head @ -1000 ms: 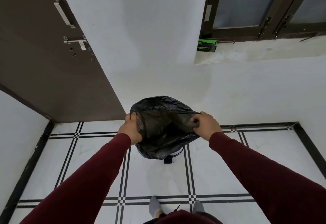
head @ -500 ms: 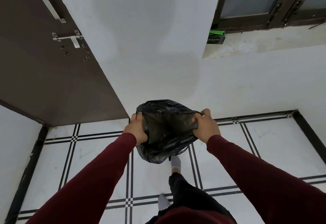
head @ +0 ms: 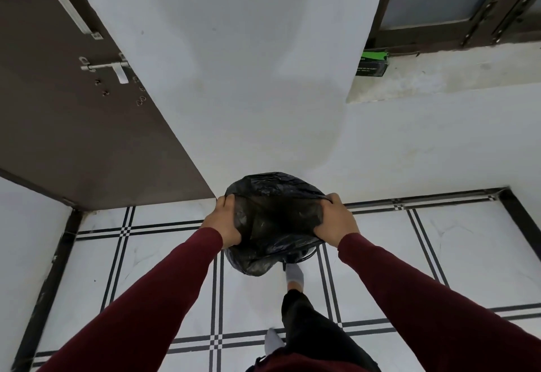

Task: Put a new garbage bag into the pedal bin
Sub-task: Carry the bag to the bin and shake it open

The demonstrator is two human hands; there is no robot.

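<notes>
A black garbage bag (head: 275, 222) hangs in front of me, its mouth spread wide. My left hand (head: 224, 224) grips the left edge of the mouth and my right hand (head: 336, 222) grips the right edge. The bag almost fully covers the pedal bin; only a dark sliver shows under the bag's lower right side. My socked right foot (head: 294, 273) reaches forward to the base of it.
A brown door (head: 73, 114) with a latch stands open at left. A white wall corner lies straight ahead. On the window ledge at upper right sits a green and black box (head: 372, 63). The floor is white tile with black lines.
My right foot stepped forward toward the base under the bag. Both hands kept their grip and the bag's mouth stayed spread, sinking slightly lower.
</notes>
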